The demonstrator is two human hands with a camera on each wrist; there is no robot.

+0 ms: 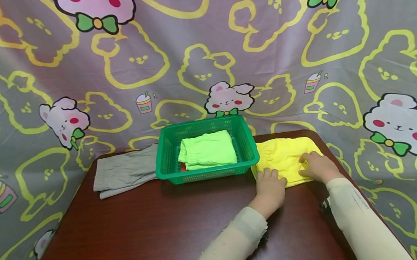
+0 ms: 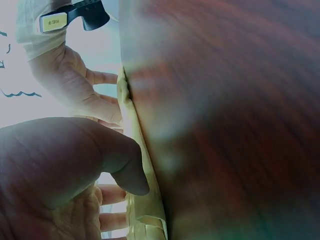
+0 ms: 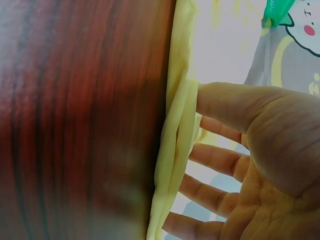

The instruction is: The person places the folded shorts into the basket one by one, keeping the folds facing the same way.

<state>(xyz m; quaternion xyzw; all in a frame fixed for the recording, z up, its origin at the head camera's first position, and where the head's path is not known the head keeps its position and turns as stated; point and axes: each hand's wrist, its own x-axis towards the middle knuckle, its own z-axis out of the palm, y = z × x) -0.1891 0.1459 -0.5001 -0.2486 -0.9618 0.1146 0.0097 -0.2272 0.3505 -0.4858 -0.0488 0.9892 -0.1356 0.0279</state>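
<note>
Folded yellow pants with a gathered elastic waist lie on the table, just right of the green basket. My left hand rests at their near left corner. In the left wrist view its thumb lies along the cloth's edge, the other fingers reaching over the top. At the right part of the pants is my right hand, its fingertips on the cloth. The right wrist view shows its thumb and nearly straight fingers touching the layered yellow edge.
The green plastic basket stands at the table's back middle, with folded lime-green clothing inside and a bit of red under it. Grey pants lie left of it, against its side. A patterned cloth hangs behind the brown table.
</note>
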